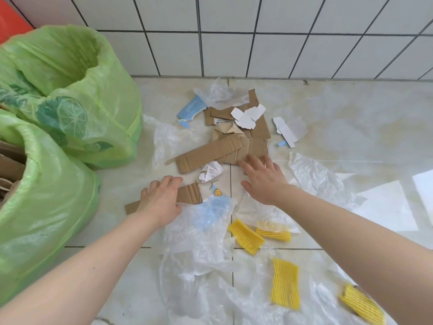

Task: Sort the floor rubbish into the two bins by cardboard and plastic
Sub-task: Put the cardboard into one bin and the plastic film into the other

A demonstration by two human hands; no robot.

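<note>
Two bins lined with green bags stand at the left: the near bin (54, 195) holds brown cardboard, the far bin (93, 95) shows only its liner. My left hand (161, 200) lies on a small brown cardboard strip (189, 193), fingers curled over its far edge. My right hand (262, 177) is spread flat, fingertips touching the near edge of a brown cardboard pile (234, 141). Clear plastic bags (201, 231) and yellow ribbed pieces (285, 282) cover the floor near me.
A tiled wall (257, 36) closes the back. White and blue card scraps (248, 116) lie on the pile, a crumpled receipt (210, 171) sits between my hands. More clear film (314, 177) spreads to the right. A red object (9, 19) shows at top left.
</note>
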